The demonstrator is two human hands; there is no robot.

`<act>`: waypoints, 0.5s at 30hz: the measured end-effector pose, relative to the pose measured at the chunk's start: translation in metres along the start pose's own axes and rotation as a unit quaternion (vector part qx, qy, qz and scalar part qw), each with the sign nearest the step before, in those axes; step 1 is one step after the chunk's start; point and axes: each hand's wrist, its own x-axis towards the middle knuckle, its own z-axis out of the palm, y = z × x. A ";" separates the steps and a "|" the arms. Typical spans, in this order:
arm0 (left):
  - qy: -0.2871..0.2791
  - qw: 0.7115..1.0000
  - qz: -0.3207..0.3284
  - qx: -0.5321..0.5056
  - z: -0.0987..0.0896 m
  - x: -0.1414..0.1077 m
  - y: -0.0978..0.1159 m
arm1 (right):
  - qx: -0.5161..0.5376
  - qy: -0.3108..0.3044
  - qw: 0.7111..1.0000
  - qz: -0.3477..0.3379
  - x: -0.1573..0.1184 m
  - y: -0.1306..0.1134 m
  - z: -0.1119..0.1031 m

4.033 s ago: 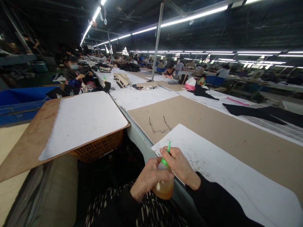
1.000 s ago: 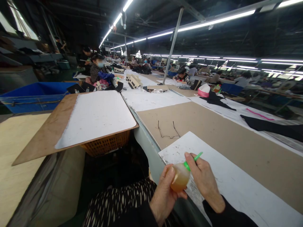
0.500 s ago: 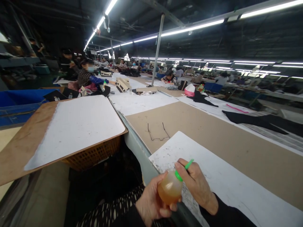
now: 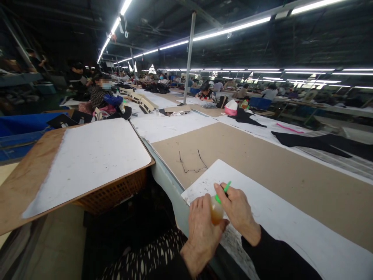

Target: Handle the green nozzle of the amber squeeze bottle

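Note:
Between my hands is a small translucent squeeze bottle (image 4: 217, 213) with amber liquid inside and a green nozzle cap (image 4: 227, 187). My left hand (image 4: 201, 225) wraps round the bottle's body from the left, its back turned upward. With thumb and fingers, my right hand (image 4: 237, 208) grips the green cap at its base; the pointed tip sticks out above the fingers. Both hands are over the near edge of the table, by a smudged white sheet (image 4: 262, 217). Part of the bottle is hidden behind my left fingers.
Thin-framed glasses (image 4: 194, 170) lie on brown board (image 4: 233, 146). On the left a wooden board (image 4: 43, 155) carries a white sheet (image 4: 101, 155) above an orange basket (image 4: 116, 190). Black fabric pieces (image 4: 314, 144) lie at the right. Several people work farther back.
My left hand has turned over, from cupping the bottle underneath to wrapping it with its back up. The right hand stays on the cap. The view has shifted slightly.

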 end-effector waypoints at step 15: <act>0.029 0.994 0.003 -0.105 0.027 0.055 -0.034 | -0.076 -0.040 0.992 -0.092 0.027 0.027 0.041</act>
